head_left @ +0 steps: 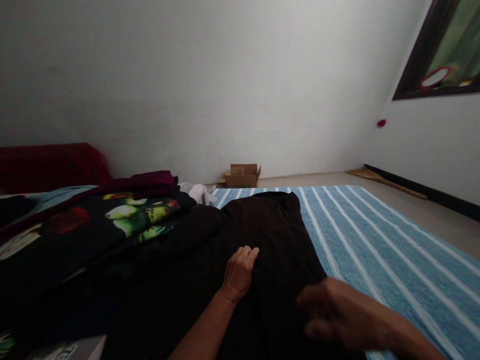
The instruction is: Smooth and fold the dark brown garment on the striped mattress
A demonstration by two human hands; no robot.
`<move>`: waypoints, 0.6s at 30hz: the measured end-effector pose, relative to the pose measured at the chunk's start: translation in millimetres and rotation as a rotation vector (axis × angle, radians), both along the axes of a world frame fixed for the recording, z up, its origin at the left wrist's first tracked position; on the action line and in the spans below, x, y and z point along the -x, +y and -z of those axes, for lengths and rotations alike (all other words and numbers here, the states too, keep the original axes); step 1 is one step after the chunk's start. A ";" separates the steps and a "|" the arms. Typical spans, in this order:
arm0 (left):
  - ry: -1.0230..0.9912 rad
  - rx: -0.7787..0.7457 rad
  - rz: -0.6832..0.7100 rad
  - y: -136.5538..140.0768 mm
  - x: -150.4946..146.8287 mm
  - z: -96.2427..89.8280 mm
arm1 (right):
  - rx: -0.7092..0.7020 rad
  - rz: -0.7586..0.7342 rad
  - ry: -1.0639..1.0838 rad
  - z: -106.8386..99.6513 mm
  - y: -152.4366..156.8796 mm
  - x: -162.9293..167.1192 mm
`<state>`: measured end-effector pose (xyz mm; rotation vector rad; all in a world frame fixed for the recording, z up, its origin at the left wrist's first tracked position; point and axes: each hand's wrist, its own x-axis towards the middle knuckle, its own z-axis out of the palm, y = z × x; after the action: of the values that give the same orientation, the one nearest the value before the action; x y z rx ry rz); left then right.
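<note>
A very dark brown or black garment (262,220), probably trousers with a waistband at the far end, lies spread over the bed. My left hand (240,270) rests on its middle, fingers curled and pressed together on the cloth. At the garment's right edge is my right hand (328,312), smeared by motion. Its thumb and fingers point left, and whether they hold cloth cannot be made out. To the left, partly against the dark garment, lies a black garment with a green and yellow print (138,215).
Blue and white striped bedding (360,225) stretches to the right. Maroon cloth (150,182) and white cloth (198,192) lie at the left and back. An open cardboard box (242,177) stands by the wall behind the bed. A dark-framed window (420,55) is at the upper right.
</note>
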<state>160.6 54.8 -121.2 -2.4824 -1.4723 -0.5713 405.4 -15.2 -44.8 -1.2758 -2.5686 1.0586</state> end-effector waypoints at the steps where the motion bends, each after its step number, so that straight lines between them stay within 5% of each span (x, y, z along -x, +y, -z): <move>1: 0.003 0.004 -0.002 -0.5 -0.3 -0.8 | -0.071 0.070 0.029 -9.7 22.6 4.8; 5: 0.007 0.004 0.000 -1.7 -0.2 -0.9 | -0.215 0.513 -0.036 -9.9 129.8 25.5; 9: 0.002 -0.024 0.001 -1.9 1.1 4.0 | -0.232 0.740 -0.099 12.6 211.7 42.9; 18: -0.011 -0.089 -0.005 -2.0 -1.2 7.5 | -0.071 0.884 -0.151 50.4 275.6 61.7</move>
<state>161.8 52.8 -128.7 -2.4109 -1.4247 -0.6363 343.6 260.5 -95.2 -2.1905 -1.7141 0.6776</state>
